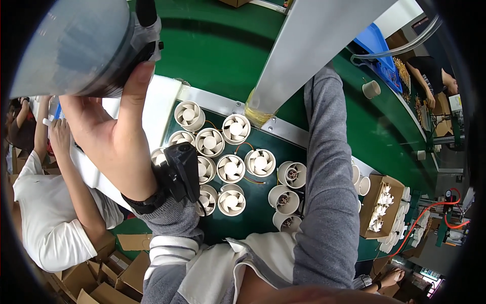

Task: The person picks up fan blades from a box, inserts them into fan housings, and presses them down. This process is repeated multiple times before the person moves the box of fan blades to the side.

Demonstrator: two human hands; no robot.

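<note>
Close to the view at upper left, my left hand [119, 134] is raised and closed on the edge of a large translucent rounded object [76, 45] with a dark rim. My thumb presses on that rim, while most of the fingers are hidden behind it. What kind of object it is, I cannot make out. A black device is strapped to my left wrist. My right forearm [329, 152] reaches forward in a grey sleeve, and the right hand is hidden behind a pale metal post [309, 50]. Between my arms stand several white round fan units [231, 168] with thin wires.
White housings without blades [283, 199] stand beside my right sleeve. A green conveyor [217, 45] curves past the far side, carrying a white cup-shaped part [371, 89]. At right are a carton of white impellers [383, 205] and a blue tray [377, 50]. Another person [61, 218] works at left.
</note>
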